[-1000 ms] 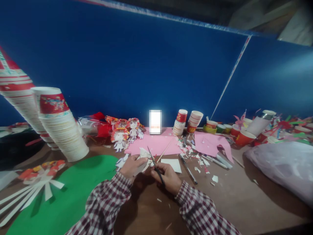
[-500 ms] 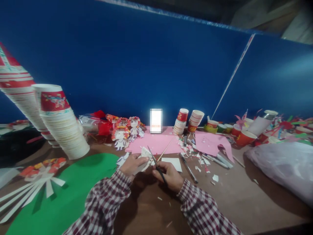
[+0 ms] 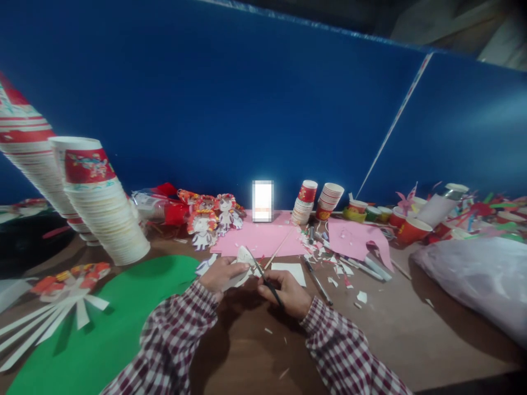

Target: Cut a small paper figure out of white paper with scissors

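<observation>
My left hand (image 3: pixel 223 274) is closed on a small white paper cutout (image 3: pixel 244 255), thumb on top and pointing right. In my right hand (image 3: pixel 286 292) is a pair of scissors (image 3: pixel 269 285) with dark handles, its blades pointing up and left at the paper's right edge. How far the blades are apart is hard to make out. Just beyond the hands lies a pink sheet (image 3: pixel 259 241) with a thin wooden stick (image 3: pixel 276 251) on it. A white paper square (image 3: pixel 289 272) and a pen (image 3: pixel 319 282) lie to the right of my right hand.
Tall stacks of paper cups (image 3: pixel 102 203) lean at the left, behind a green round sheet (image 3: pixel 102 329) bearing a cup cut into strips (image 3: pixel 74 291). Paper dolls (image 3: pixel 203 227) stand behind the left hand. Paper scraps (image 3: pixel 335 269) litter the right, near a plastic bag (image 3: pixel 477 285).
The white paper in my left hand has turned a little, and the scissors have shifted slightly beside it. The whole view has moved very slightly.
</observation>
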A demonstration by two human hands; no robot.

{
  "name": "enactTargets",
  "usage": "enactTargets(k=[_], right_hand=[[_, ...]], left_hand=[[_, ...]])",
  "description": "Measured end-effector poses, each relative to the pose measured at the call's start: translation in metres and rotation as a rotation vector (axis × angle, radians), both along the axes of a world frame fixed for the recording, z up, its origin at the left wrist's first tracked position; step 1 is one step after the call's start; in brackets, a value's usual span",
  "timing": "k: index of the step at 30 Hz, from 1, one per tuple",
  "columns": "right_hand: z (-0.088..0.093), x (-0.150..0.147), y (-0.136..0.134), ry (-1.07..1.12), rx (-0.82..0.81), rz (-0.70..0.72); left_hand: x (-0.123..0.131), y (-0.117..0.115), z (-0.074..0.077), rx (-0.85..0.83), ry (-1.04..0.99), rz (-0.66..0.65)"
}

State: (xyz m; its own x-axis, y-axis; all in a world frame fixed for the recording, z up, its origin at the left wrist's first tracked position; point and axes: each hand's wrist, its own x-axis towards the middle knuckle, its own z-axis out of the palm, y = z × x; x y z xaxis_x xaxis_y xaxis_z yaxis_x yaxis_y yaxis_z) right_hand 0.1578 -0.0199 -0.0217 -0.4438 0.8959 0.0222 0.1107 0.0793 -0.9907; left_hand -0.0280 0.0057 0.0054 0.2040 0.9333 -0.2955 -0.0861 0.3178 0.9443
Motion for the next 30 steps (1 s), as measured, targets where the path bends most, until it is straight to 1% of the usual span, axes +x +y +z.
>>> enactTargets(k=[7, 11, 16, 22, 27, 30], right_hand=[[0.0004, 0.0008, 0.0011, -0.019, 0.034, 0.001], [0.0008, 0.0022, 0.0006, -0.023, 0.027, 0.021], [0.0044, 0.004, -0.0004, -0.032, -0.019, 0.03], [0.0081, 0.0054, 0.0002, -0.037, -0.01, 0.063], [0.0069, 0.006, -0.0001, -0.048, -0.009, 0.066], [0.0052, 0.0057, -0.0002, -0.066, -0.01, 0.06]], left_hand=[[-0.0026, 0.0024, -0.0034, 0.006, 0.01, -0.031], [-0.0032, 0.0011, -0.0024, 0.011, 0.03, -0.052], [-0.0045, 0.0011, -0.0014, 0.022, 0.033, -0.066], [-0.0054, 0.0011, -0.0016, 0.013, 0.015, -0.063], [-0.0065, 0.0017, -0.0019, 0.009, -0.005, -0.059], [-0.0079, 0.0038, -0.0016, 0.003, 0.007, -0.086]])
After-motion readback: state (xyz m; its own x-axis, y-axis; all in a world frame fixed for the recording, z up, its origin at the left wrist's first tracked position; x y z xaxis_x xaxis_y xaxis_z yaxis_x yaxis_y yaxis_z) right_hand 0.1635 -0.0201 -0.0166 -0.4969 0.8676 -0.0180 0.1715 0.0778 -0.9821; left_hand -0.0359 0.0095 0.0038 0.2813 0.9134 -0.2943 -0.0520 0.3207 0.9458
